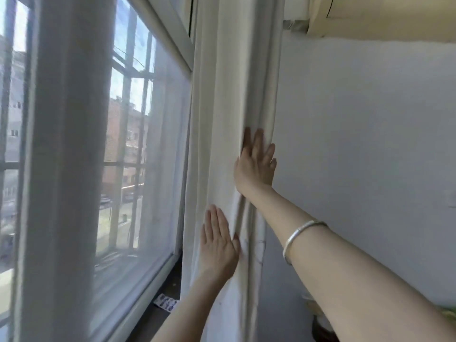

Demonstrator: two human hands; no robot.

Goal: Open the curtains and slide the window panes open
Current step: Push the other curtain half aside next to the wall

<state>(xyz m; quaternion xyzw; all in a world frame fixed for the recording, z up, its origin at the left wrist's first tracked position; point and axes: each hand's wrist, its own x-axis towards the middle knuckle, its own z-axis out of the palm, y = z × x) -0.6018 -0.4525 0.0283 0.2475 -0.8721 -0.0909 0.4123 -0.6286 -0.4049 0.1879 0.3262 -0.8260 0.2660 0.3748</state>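
Observation:
A cream curtain (pixel 222 95) hangs bunched in folds at the window's right end, against the white wall. My right hand (pixel 255 164) lies flat with fingers spread on the folds, pressing them toward the wall; a silver bangle sits on that forearm. Lower down, my left hand (pixel 218 243) rests flat on the same curtain, fingers together and pointing up. Neither hand grips the cloth. The window pane (pixel 148 156) to the left is uncovered and has a mesh screen behind a white frame (pixel 61 169). Bars and buildings show outside.
A dark sill (pixel 165 290) runs below the window with a blister pack of pills (pixel 165 301) on it. An air conditioner (pixel 382 16) hangs high on the right wall. Dim objects sit low at the right by the wall.

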